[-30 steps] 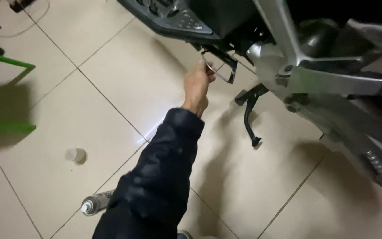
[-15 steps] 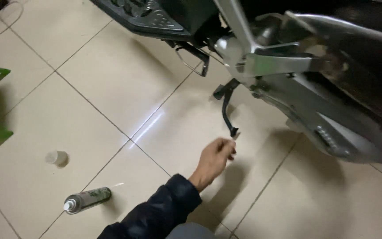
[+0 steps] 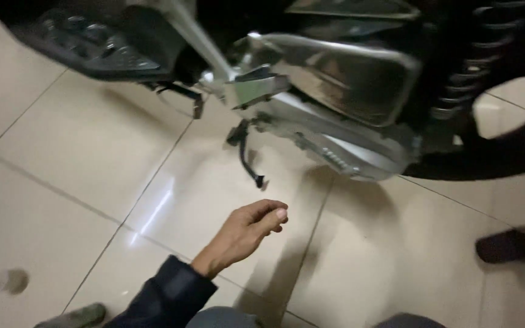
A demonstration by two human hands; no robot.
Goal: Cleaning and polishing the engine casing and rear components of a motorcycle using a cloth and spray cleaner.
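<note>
Fingers (image 3: 261, 220) of the one hand (image 3: 244, 234) in view curl loosely inward, thumb against the fingertips, holding nothing that can be made out; which hand it is cannot be told. Just above and slightly left, apart from it, hangs the scooter's black stand (image 3: 248, 159), its long axis running near upright, foot toward the tiled floor (image 3: 62, 200). Beyond sits the silver engine casing (image 3: 341, 152).

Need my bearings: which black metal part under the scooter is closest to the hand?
The black side stand, angling down toward the floor just above the left hand; the other bracket sits farther off under the footboard.
</note>
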